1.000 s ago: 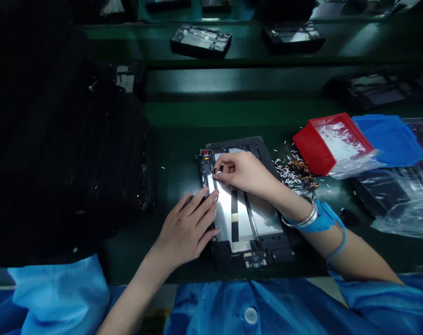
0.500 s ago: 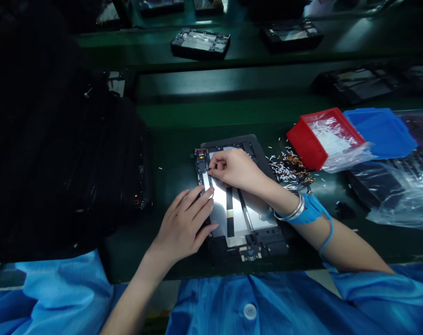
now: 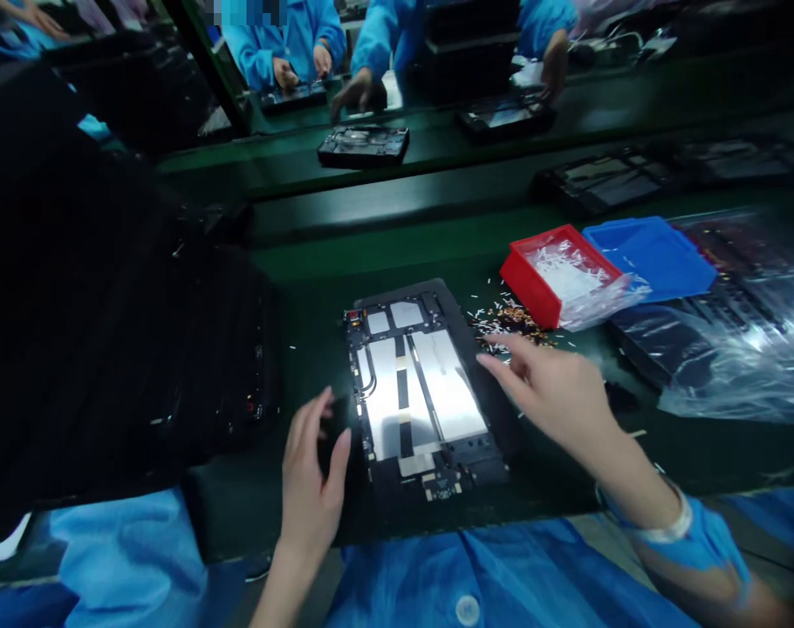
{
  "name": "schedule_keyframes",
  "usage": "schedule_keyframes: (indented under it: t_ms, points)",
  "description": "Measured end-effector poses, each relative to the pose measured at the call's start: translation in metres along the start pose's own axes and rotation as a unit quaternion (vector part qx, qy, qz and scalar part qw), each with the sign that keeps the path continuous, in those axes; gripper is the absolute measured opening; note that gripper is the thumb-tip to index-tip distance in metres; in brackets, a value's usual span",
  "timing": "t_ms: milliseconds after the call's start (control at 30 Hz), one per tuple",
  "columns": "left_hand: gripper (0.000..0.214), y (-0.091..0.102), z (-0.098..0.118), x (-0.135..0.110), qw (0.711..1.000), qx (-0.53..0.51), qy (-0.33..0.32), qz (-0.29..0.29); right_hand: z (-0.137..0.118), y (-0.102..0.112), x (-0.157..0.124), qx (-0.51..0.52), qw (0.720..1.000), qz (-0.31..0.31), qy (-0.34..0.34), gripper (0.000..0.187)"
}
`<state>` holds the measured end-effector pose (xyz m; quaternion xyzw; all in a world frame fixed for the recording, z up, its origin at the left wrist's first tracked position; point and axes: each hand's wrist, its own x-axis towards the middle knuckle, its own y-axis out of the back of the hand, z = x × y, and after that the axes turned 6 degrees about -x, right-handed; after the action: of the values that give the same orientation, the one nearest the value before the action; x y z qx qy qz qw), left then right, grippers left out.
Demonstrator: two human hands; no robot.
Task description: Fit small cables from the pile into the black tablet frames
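Observation:
An opened tablet [image 3: 414, 392] lies in a black carrier tray [image 3: 475, 336] on the green bench, showing silver plates, a black ribbon cable and circuit boards. My left hand [image 3: 315, 475] hovers at the tray's left edge, fingers apart and slightly curled, holding nothing. Over the tray's right edge my right hand [image 3: 554, 388] floats with fingers stretched out, fingertips close to a scatter of small white and orange parts [image 3: 511, 318]. Nothing sits in either hand.
A red bin [image 3: 541, 279] lined with plastic and a blue bin [image 3: 652, 253] stand at the right, beside clear plastic bags [image 3: 730, 358]. A dark bulky mass [image 3: 109, 314] fills the left. More trays [image 3: 363, 144] ride a far belt, where other people's hands [image 3: 351, 92] work.
Both hands came off the tablet: the right one pulled away to the right toward the loose parts, the left slid off to the left edge. The camera tilted up, revealing the far workers.

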<state>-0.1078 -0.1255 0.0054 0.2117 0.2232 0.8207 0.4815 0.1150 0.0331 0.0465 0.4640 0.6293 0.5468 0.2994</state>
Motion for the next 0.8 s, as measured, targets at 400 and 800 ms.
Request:
schedule_keyframes:
  t_ms: [400,800]
  points:
    - [0.057,-0.001,0.057,-0.005,0.908,-0.300,0.281,0.084,-0.005,-0.007,-0.033,0.484,0.862,-0.141,-0.048,0.062]
    - [0.029,-0.060,0.038,0.266,0.989,-0.142,-0.024,-0.015,0.008,-0.044,-0.073,0.253,0.955,0.145,0.051,0.026]
